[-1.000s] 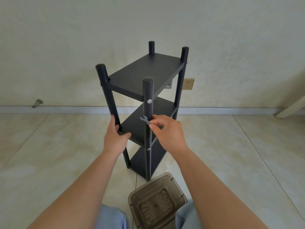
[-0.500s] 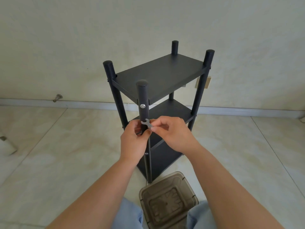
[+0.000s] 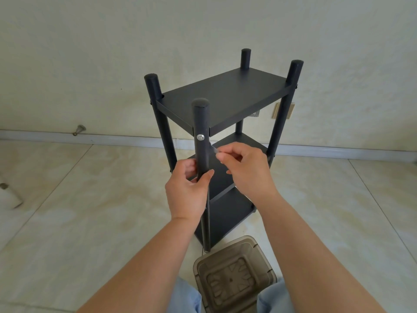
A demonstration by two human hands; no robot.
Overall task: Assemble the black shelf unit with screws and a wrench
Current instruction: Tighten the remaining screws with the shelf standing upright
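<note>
The black shelf unit (image 3: 225, 96) stands upright on the tiled floor, with three boards between four round posts. A silver screw head (image 3: 200, 137) shows on the near post just under the top board. My left hand (image 3: 188, 190) grips that near post below the screw. My right hand (image 3: 246, 168) pinches a small flat silver wrench (image 3: 213, 149), blurred, just right of the post and slightly below the screw.
A brown translucent plastic bin (image 3: 234, 276) sits on the floor between my knees, right in front of the shelf's foot. A wall with a baseboard and a socket (image 3: 283, 110) runs behind. A white roll (image 3: 9, 195) lies at the far left.
My left hand moved from the left post to the near post and grips it. My right hand lifted the wrench up toward the upper screw. The view shifted, and the shelf looks turned.
</note>
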